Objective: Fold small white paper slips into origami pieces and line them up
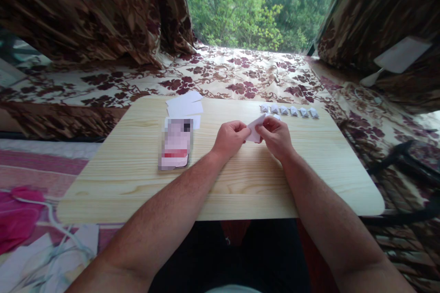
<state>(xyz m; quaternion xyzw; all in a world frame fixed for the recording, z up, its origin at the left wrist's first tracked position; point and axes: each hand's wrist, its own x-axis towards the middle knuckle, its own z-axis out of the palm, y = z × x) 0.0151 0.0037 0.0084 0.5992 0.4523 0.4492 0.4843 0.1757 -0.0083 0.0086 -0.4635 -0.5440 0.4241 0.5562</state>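
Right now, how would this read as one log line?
left hand: holds paper; right hand: holds same paper; folded pieces: row beyond right hand

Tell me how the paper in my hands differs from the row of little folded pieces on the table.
The paper is held between your left hand and right hand, while the row of folded pieces rests near the far edge of the table. The paper looks flattish, whereas the row's pieces look raised and faceted. The paper is one piece; the row has six. Both look white.
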